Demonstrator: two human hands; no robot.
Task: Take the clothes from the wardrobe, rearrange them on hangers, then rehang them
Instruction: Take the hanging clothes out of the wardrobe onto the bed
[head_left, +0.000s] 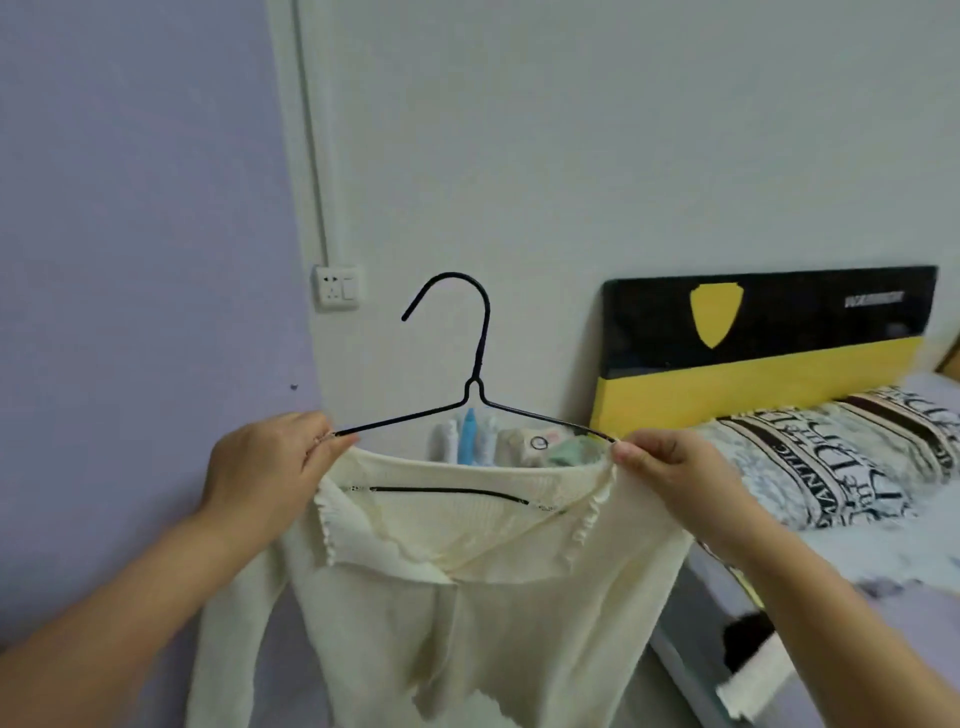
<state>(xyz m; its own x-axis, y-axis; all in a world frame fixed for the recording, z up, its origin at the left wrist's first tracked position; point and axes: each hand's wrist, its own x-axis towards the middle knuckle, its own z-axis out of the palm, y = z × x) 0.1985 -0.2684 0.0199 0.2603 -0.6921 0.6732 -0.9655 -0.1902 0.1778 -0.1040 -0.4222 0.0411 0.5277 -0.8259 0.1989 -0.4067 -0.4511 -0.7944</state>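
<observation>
Here, cream ribbed top (467, 597) on black wire hanger (475, 384), both hands (262, 467) (670, 470) pinching its shoulders

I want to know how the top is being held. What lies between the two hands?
In the head view, the black hanger and the cream top's neckline span from the left hand to the right hand.

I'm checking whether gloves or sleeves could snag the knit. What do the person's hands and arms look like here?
Both the left hand and the right hand are bare, with no gloves. The forearms are bare too; no sleeve shows within the picture. No watch or bracelet shows. Whether the fingers carry a ring cannot be told.
</observation>
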